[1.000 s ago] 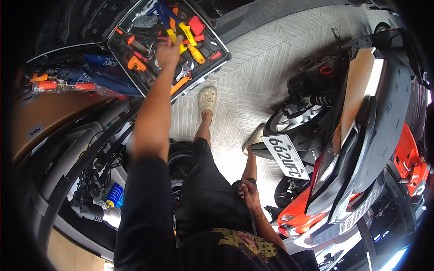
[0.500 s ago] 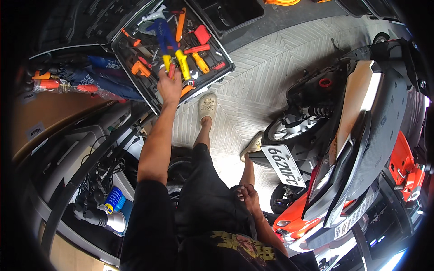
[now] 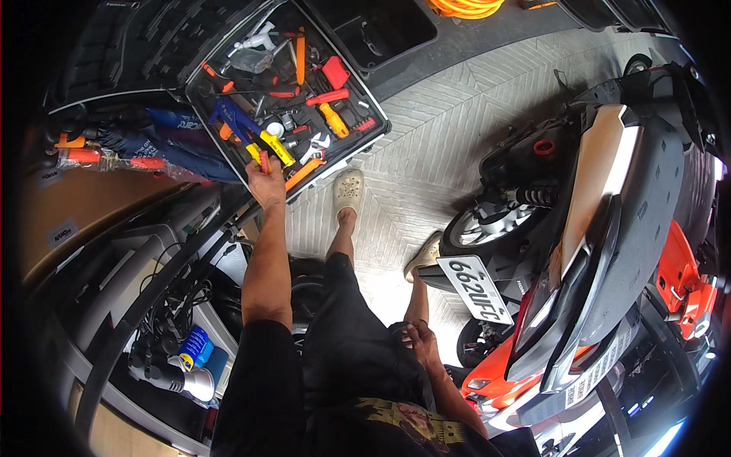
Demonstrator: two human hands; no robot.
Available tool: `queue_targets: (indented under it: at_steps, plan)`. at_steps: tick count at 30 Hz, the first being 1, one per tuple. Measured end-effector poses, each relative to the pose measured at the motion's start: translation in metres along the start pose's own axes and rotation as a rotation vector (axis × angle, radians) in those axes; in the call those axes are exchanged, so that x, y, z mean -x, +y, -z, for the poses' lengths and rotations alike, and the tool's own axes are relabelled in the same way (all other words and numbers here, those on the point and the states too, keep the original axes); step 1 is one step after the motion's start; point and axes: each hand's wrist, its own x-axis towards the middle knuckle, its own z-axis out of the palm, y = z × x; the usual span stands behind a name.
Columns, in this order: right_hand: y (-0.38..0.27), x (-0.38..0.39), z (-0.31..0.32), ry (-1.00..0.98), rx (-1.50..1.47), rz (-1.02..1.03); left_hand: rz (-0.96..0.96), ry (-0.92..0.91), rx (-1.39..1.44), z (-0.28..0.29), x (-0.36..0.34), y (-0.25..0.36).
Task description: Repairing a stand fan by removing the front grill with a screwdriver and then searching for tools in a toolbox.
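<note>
My left hand (image 3: 265, 183) is closed round a small red-handled piece (image 3: 265, 161) and the yellow grips of a long blue tool (image 3: 231, 114), low in the left part of an open black toolbox (image 3: 378, 126). Around it in the box lie an orange-handled tool (image 3: 301, 174), a yellow screwdriver (image 3: 333, 119), a red T-shaped or bar handle (image 3: 327, 97) and a silver hammer (image 3: 259, 38). My right hand (image 3: 419, 343) rests against my dark shorts at the right thigh, fingers curled; what it holds, if anything, is hidden.
A red and black scooter (image 3: 618, 228) fills the right. Patterned floor (image 3: 426, 129) lies between it and the toolbox. A cart (image 3: 152, 305) with cables and a blue can (image 3: 194, 346) is at left, below navy bundles (image 3: 164, 137). An orange coiled hose (image 3: 464, 6) is at top.
My left hand has drawn down toward me, pulling the blue and yellow tool from the upper middle of the box to its lower left. My right hand has stayed by my thigh.
</note>
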Motion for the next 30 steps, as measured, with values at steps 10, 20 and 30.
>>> queue_targets:
  at_steps: [10,20,30]
  plan:
    - [-0.015,-0.006,-0.022,-0.059,-0.066,0.032,0.102,-0.052,-0.192,0.025,-0.037,0.006]
    - [-0.022,-0.017,-0.042,-0.009,-0.052,-0.045,0.218,0.005,-0.099,-0.055,-0.179,0.135]
    - [-0.043,-0.024,-0.048,-0.037,-0.043,-0.018,0.541,-0.179,0.537,-0.05,-0.209,0.057]
